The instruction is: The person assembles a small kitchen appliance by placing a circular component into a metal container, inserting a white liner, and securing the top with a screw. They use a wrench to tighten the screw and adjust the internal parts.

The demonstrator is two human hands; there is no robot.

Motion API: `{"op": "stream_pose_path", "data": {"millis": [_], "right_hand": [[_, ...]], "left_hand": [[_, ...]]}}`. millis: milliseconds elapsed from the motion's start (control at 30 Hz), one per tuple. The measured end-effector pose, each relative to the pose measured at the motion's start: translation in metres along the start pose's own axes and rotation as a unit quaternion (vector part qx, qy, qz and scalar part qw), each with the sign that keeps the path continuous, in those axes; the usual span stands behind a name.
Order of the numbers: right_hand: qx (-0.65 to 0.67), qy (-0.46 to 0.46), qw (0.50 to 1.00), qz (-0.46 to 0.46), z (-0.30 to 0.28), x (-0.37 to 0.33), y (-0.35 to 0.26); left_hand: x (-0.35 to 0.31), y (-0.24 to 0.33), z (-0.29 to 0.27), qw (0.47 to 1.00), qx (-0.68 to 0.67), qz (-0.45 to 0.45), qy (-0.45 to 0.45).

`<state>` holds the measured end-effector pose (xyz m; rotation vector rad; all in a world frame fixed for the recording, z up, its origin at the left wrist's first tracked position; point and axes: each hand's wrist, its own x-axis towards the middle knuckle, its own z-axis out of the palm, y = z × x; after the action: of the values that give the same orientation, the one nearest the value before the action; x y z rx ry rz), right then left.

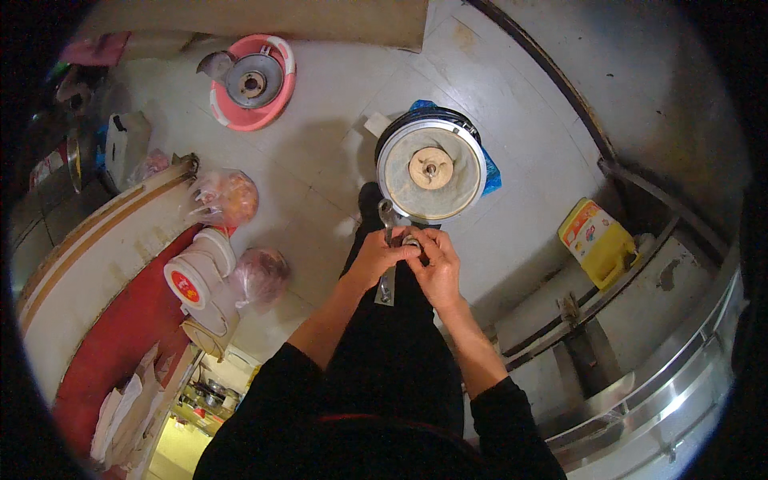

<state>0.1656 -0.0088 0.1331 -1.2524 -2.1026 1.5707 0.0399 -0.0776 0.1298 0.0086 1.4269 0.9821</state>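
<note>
My left hand (379, 255) is closed around a long flat metal piece (386, 288) with shiny ends, which sticks out above and below the fingers. Its exact kind does not show. Between the fingertips of both hands sits a small round metal part (411, 242), pinched mostly by my right hand (437, 264), which is closed. Just beyond the hands stands an open round machine bowl (394, 180) with a metal rim. Its inside is coated with pale dust, and a threaded shaft (431, 170) rises from a round hub (422, 178) in the middle.
At the far left a pink basin (268, 118) holds a round metal plate (254, 80). White tubs (194, 280) and plastic bags with contents (238, 198) stand on the left. A yellow jug (602, 244) is at right, beside a metal frame (588, 300). Blue plastic (492, 174) lies under the machine.
</note>
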Motion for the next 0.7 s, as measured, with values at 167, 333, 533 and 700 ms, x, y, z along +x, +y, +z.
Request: {"op": "stream_pose_path", "data": {"millis": [167, 333, 533, 700], "right_hand": [[0.027, 0.032, 0.999, 0.019, 0.0, 0.004, 0.002], [0.018, 0.057, 0.998, 0.02, -0.001, 0.006, 0.002], [-0.003, 0.048, 0.997, 0.053, -0.008, 0.034, 0.022], [-0.047, 0.062, 0.997, 0.011, -0.006, 0.077, 0.05]], "left_hand": [[0.008, 0.001, -0.007, 0.998, 0.006, -0.036, -0.049], [0.01, 0.004, -0.009, 0.997, -0.028, -0.039, -0.055], [0.045, 0.01, 0.003, 0.998, 0.05, 0.037, -0.012], [0.1, 0.003, 0.016, 0.99, 0.025, 0.126, 0.054]]}}
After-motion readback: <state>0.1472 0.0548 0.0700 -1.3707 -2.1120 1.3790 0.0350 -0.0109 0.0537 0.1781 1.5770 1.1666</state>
